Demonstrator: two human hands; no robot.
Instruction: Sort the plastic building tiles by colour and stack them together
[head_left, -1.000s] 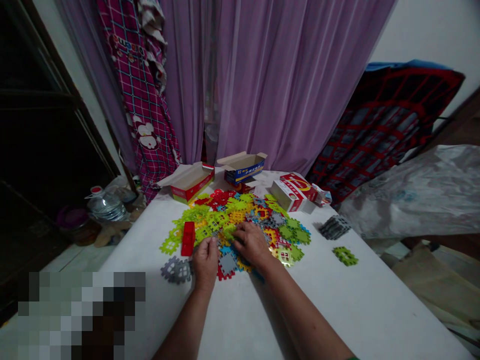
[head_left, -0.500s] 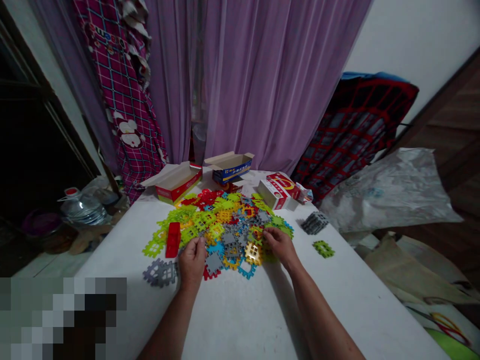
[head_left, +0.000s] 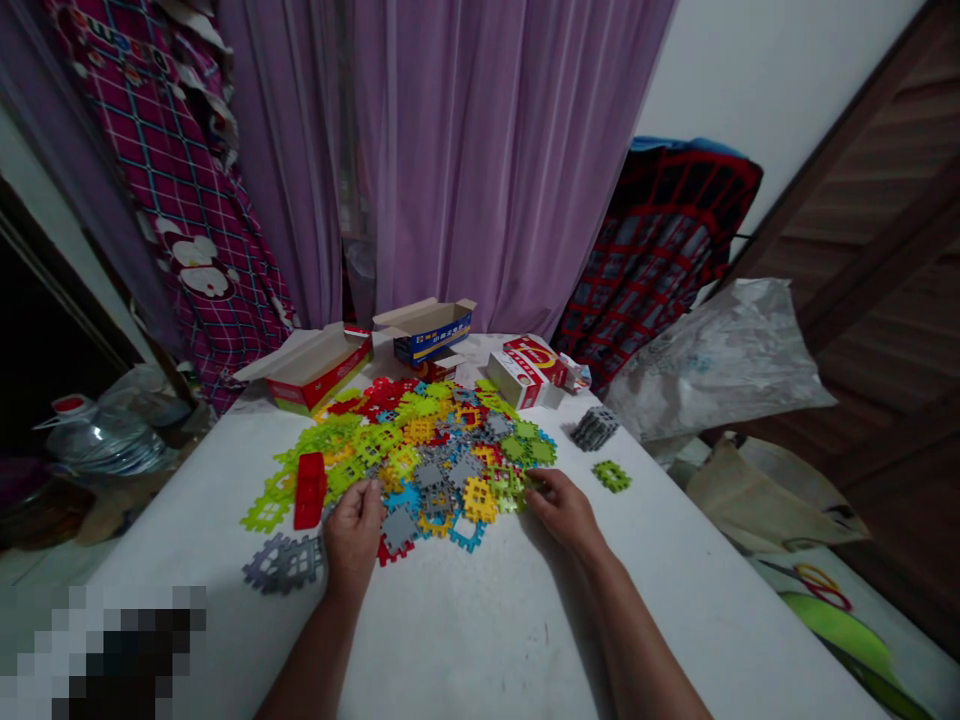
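Note:
A heap of interlocking plastic tiles (head_left: 431,470) in lime green, yellow, grey, red and blue is spread on the white table (head_left: 457,640). My right hand (head_left: 566,510) is at the heap's right front, its thumb and fingers closed at the edge of a green tile (head_left: 508,488). At the front left, my left hand (head_left: 352,535) is curled closed; anything inside it is hidden. Left of that hand lie grey tiles (head_left: 283,562), and a red block-like piece (head_left: 309,490) is just behind them. A yellow tile (head_left: 478,500) rests between my hands.
Open cardboard boxes, one red (head_left: 322,375) and one blue (head_left: 435,335), stand at the back, with a red-and-white box (head_left: 525,372) to their right. A grey tile stack (head_left: 595,428) and a single green tile (head_left: 611,476) lie at the right. A water jug (head_left: 105,438) is beyond the left edge.
The view has turned right, so the table appears shifted left. My right hand is slightly lower relative to the heap, still at a green tile. The left hand stays curled.

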